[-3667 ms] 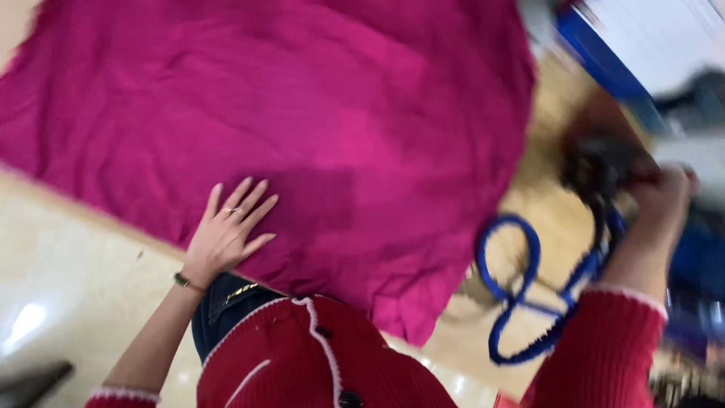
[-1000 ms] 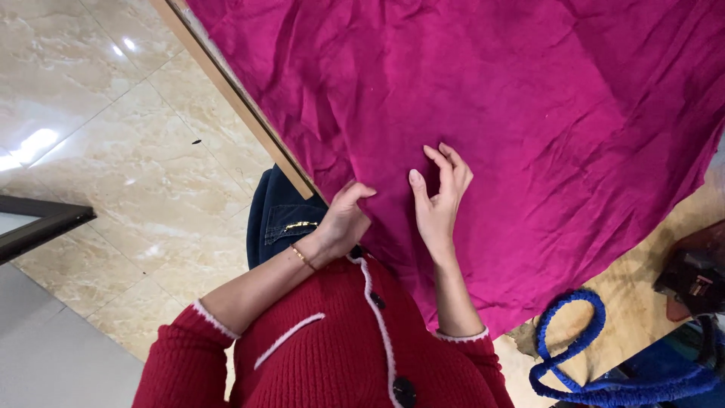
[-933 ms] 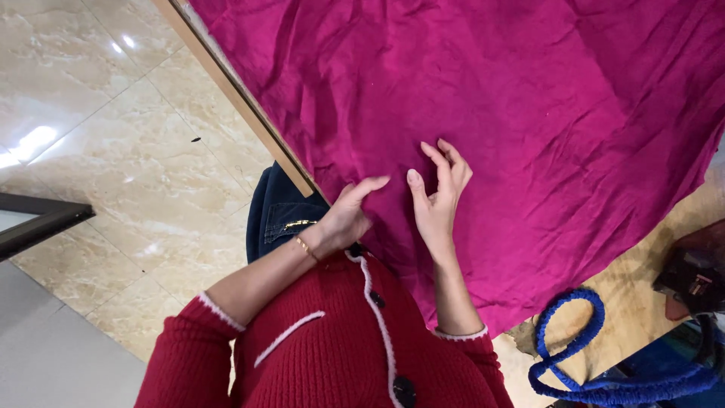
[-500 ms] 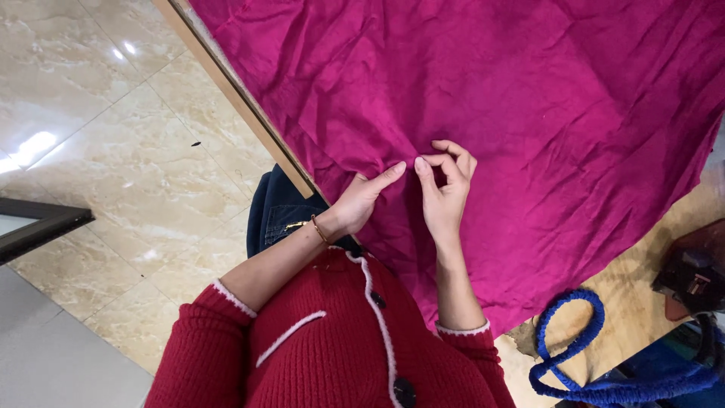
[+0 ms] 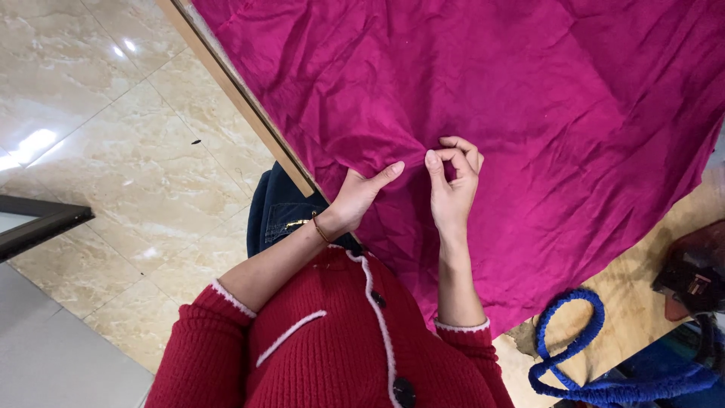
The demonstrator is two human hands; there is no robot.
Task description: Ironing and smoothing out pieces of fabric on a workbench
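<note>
Tailoring workshop: magenta cloth (image 5: 483, 91) over wooden table (image 5: 234, 91); tiled floor (image 5: 113, 151)

The cloth (image 5: 529, 98) lies spread over the counter (image 5: 627, 317), overhanging its left edge. Both hands meet on it near the counter's near edge, left hand (image 5: 361, 193) beside right hand (image 5: 451, 185). A looped strap (image 5: 563, 355) lies at the counter's near right corner.

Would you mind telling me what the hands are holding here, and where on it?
Both the left hand and the right hand pinch a raised fold of the wrinkled magenta cloth, near its edge closest to the person.
</note>
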